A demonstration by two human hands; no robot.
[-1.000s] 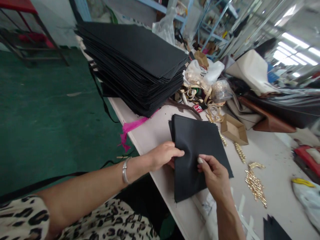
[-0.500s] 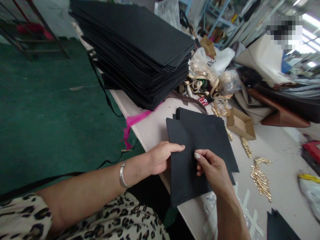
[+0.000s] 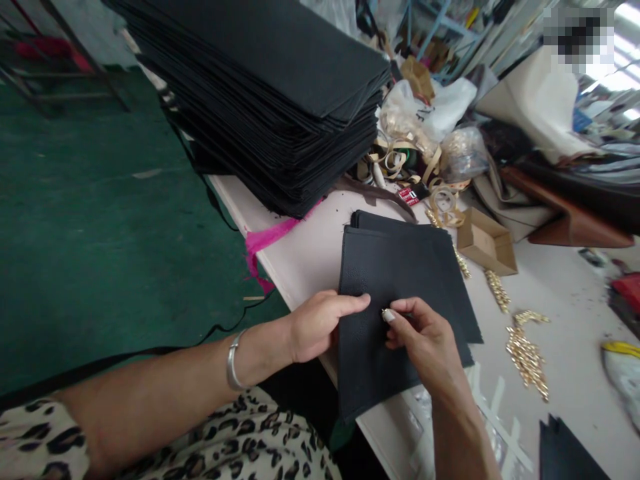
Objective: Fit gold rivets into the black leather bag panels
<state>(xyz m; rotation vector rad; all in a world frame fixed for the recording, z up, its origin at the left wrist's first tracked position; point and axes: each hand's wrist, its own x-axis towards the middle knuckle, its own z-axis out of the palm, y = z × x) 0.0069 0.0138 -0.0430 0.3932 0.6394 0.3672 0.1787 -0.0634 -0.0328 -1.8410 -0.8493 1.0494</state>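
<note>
Gripping the black panel (image 3: 370,373) just below the middle of the frame, my left hand (image 3: 317,327) has it by the left edge, thumb on top, fingers out of sight! And there's my right hand (image 3: 423,337), pinching a small shiny piece (image 3: 385,312) over the panel; whether the two touch, I can't tell from here. Lower right, gold-coloured pieces (image 3: 529,357) lie heaped on the pale table (image 3: 575,320); upper left of centre, a tall black stack (image 3: 260,73) looms.
</note>
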